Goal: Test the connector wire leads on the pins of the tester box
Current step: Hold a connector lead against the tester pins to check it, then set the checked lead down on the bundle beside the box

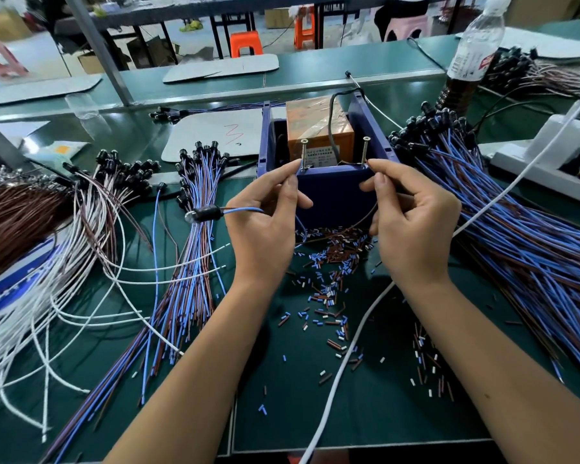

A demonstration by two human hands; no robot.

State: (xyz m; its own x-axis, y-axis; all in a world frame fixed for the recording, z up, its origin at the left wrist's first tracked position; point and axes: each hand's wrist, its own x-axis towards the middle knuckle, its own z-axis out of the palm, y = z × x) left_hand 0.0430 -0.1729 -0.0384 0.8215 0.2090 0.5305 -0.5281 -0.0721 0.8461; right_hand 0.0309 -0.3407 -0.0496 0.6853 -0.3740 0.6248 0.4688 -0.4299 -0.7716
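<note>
— Where was the piece under test?

— In both hands, right at the front of the tester box (332,192). The left hand (265,222) pinched the blue lead (245,211) between thumb and forefinger, its bare end held up against the left pin (303,155). The right hand (412,222) pinched the brown lead (370,214) the same way beside the right pin (365,152). The black connector (205,214) hung out past the left hand, above the bench (365,413).

— Were the leads actually touching the pins?

— I couldn't tell; the fingers (290,170) hid the tips.

— How far along did it look?

— Mid-run, I'd judge. This piece was at the contact step. A large bundle (533,236) lay to the right and a smaller one (188,256) to the left; which was tested I couldn't say.
</note>
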